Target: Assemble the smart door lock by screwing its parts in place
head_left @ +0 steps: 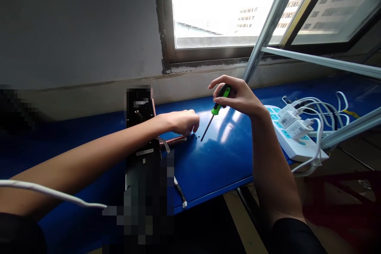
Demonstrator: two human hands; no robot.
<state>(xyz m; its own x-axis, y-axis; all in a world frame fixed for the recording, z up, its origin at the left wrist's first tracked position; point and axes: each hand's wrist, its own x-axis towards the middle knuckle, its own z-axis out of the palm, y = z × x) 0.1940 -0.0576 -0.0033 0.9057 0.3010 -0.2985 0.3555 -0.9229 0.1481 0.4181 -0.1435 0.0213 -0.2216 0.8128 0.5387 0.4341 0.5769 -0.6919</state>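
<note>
My right hand (238, 96) is closed round the green and black handle of a small screwdriver (214, 112). Its thin shaft slants down-left and its tip rests on the blue table (226, 154) close to some tiny dark screws (197, 135). My left hand (181, 121) reaches across with its fingers curled in a pinch right above those screws; what it pinches is too small to make out. Just behind that hand lies a thin copper-edged device (172, 140), beside a black upright stand (139, 127).
A white power strip (293, 143) with white chargers and cables sits at the table's right end. A window with metal frame bars rises behind. A white cable crosses my left forearm. The table's front edge runs close to me.
</note>
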